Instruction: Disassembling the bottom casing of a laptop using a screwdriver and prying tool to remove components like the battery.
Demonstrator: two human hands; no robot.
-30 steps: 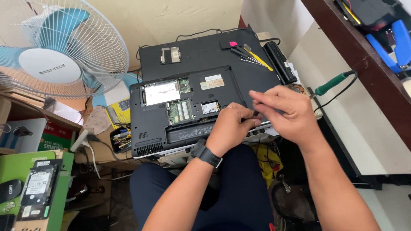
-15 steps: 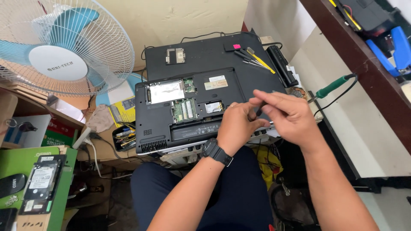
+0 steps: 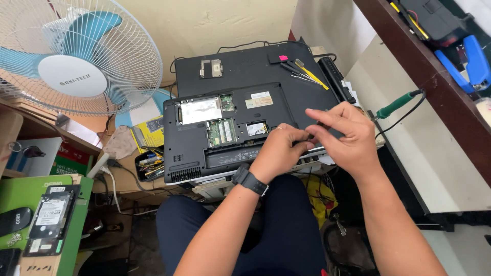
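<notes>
Here, an upturned black laptop point(image 3: 225, 128) is resting across the person's lap, its service covers removed so that the memory modules point(image 3: 221, 132) and a silver drive bay point(image 3: 200, 110) are showing. Both hands are meeting at the laptop's near right edge. The left hand point(image 3: 279, 153), wearing a black wristwatch point(image 3: 250, 180), is curling closed around a thin dark tool, probably a small screwdriver point(image 3: 306, 137), whose tip cannot be made out. The right hand point(image 3: 345, 138) is pinching thumb and forefinger together at the same spot; whether it is gripping the tool or a small part cannot be told. Compared with the views half a second and a second ago, the right hand has been lifting slightly and rotating, its fingers now fanning upward, while the left has been staying planted; this suggests fine fastener work at that edge. Behind, a second dark laptop shell point(image 3: 245, 66) is carrying spare screwdrivers point(image 3: 302, 71). A green-handled soldering iron point(image 3: 396, 105) is lying on the desk point(image 3: 434, 153), and a table fan point(image 3: 71, 56) is standing at left.
</notes>
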